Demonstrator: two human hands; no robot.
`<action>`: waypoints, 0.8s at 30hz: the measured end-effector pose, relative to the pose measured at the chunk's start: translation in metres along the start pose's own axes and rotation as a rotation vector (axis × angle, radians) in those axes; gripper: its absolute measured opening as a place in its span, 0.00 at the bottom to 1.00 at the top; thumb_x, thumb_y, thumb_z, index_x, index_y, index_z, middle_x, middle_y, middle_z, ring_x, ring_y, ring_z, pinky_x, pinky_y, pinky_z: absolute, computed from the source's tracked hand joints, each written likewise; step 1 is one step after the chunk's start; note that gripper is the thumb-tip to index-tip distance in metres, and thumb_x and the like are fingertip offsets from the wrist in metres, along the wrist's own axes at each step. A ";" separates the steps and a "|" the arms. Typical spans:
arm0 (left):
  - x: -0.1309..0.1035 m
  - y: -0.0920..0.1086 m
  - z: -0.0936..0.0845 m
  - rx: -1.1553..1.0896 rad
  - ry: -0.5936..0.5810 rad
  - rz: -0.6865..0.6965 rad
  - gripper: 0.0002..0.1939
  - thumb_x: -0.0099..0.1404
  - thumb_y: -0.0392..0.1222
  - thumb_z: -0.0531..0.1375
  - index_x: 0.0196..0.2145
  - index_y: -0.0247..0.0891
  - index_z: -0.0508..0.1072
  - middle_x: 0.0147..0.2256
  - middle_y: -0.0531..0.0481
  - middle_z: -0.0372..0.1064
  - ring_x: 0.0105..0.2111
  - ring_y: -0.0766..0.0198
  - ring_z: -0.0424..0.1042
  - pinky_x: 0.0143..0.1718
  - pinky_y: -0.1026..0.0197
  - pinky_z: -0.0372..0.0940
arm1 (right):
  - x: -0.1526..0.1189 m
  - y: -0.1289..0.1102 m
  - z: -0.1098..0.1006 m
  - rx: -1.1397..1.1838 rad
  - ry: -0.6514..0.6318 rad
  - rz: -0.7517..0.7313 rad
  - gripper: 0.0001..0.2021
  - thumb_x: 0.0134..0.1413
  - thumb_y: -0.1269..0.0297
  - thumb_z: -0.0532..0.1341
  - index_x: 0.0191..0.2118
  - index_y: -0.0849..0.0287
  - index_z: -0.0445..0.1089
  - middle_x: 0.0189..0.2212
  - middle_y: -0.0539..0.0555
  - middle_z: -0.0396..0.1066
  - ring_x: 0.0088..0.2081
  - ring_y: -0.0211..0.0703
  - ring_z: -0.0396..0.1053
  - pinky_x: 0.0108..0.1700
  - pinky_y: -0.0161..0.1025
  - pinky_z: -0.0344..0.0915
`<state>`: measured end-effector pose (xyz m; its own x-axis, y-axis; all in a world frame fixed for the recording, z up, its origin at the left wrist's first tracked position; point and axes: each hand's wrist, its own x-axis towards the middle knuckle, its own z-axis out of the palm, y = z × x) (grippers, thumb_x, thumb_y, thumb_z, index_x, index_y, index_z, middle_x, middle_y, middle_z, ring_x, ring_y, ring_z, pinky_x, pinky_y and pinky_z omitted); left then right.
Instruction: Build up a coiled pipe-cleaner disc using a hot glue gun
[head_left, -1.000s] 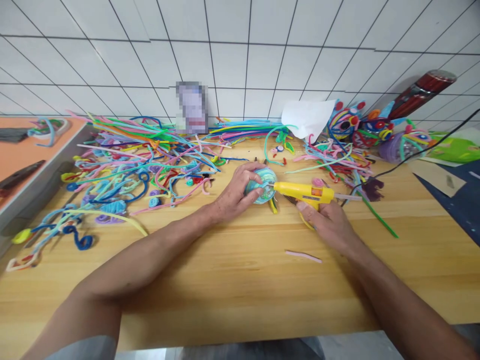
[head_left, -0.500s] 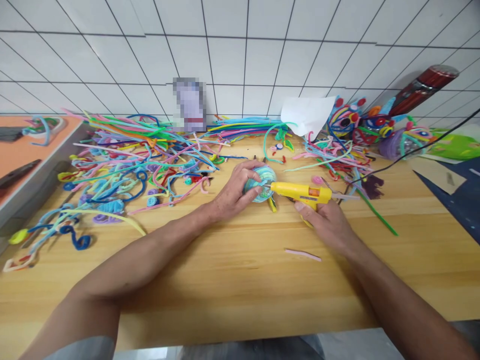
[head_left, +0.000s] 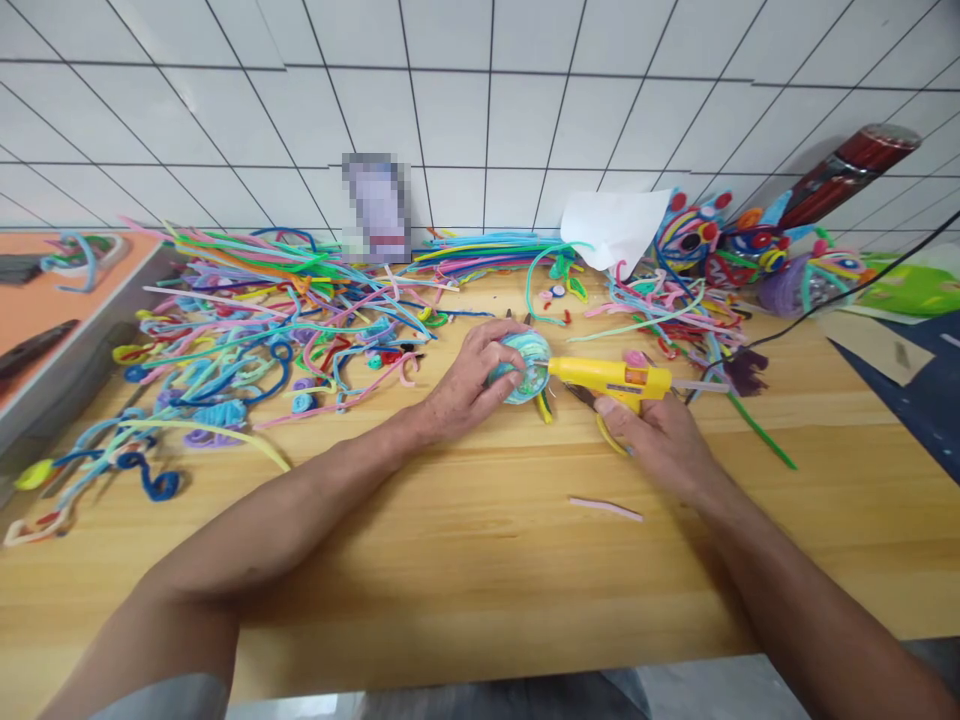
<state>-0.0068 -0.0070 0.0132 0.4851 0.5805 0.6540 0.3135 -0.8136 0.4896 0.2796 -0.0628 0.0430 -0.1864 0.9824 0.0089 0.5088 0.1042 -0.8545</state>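
Note:
My left hand (head_left: pixel 484 378) is closed around a round piece wrapped in blue and green pipe cleaners (head_left: pixel 531 350), its thumb and fingers on the near left side. In my right hand (head_left: pixel 660 435) is a yellow hot glue gun (head_left: pixel 611 376), held by the handle with its nozzle pointing left at the round piece. A glue stick (head_left: pixel 699 386) pokes out of the gun's back end. Partly hidden below the gun lies a pair of pliers (head_left: pixel 607 432) with yellow handles. A short pink pipe cleaner piece (head_left: pixel 606 508) rests nearer to me.
Tangled pipe cleaners (head_left: pixel 247 330) cover the table's left and back. A phone (head_left: pixel 379 210) leans on the tiled wall beside a white paper (head_left: pixel 619 228). Decorated figures (head_left: pixel 690 240) and a red cylinder (head_left: pixel 855 175) stand back right. A black cord (head_left: pixel 840 295) crosses the right side.
The glue gun has drawn back slightly to the right with my right hand, and its nozzle is a little farther from the round piece's middle. My left hand stays nearly still.

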 end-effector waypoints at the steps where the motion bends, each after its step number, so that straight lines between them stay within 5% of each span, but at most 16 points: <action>1: 0.000 0.000 0.000 0.000 -0.004 -0.001 0.07 0.81 0.45 0.54 0.50 0.43 0.70 0.64 0.38 0.67 0.67 0.52 0.65 0.69 0.39 0.62 | 0.000 0.000 0.000 -0.012 0.015 -0.004 0.15 0.63 0.45 0.64 0.37 0.52 0.75 0.24 0.50 0.68 0.32 0.47 0.65 0.32 0.41 0.59; 12: 0.001 -0.001 0.000 0.024 -0.007 0.018 0.10 0.83 0.46 0.52 0.48 0.43 0.71 0.64 0.38 0.67 0.67 0.53 0.65 0.69 0.41 0.62 | 0.001 -0.008 -0.002 -0.066 0.026 -0.006 0.17 0.63 0.43 0.62 0.34 0.52 0.74 0.23 0.49 0.64 0.27 0.44 0.60 0.30 0.41 0.56; 18: 0.001 0.000 -0.001 0.052 -0.018 0.013 0.09 0.83 0.45 0.52 0.48 0.42 0.71 0.64 0.38 0.67 0.67 0.55 0.65 0.69 0.43 0.63 | 0.003 -0.014 -0.005 -0.054 0.054 -0.093 0.20 0.62 0.40 0.63 0.34 0.53 0.74 0.31 0.52 0.75 0.35 0.49 0.71 0.39 0.44 0.67; 24: 0.002 0.002 -0.002 0.045 0.004 0.040 0.06 0.82 0.41 0.54 0.48 0.42 0.70 0.63 0.37 0.68 0.66 0.55 0.66 0.68 0.43 0.64 | 0.002 -0.004 -0.003 -0.140 0.038 -0.046 0.18 0.64 0.43 0.61 0.34 0.53 0.74 0.25 0.50 0.67 0.28 0.45 0.63 0.30 0.42 0.61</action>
<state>-0.0061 -0.0075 0.0168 0.4945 0.5472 0.6753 0.3299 -0.8370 0.4366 0.2799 -0.0610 0.0485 -0.1814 0.9811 0.0680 0.6132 0.1669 -0.7721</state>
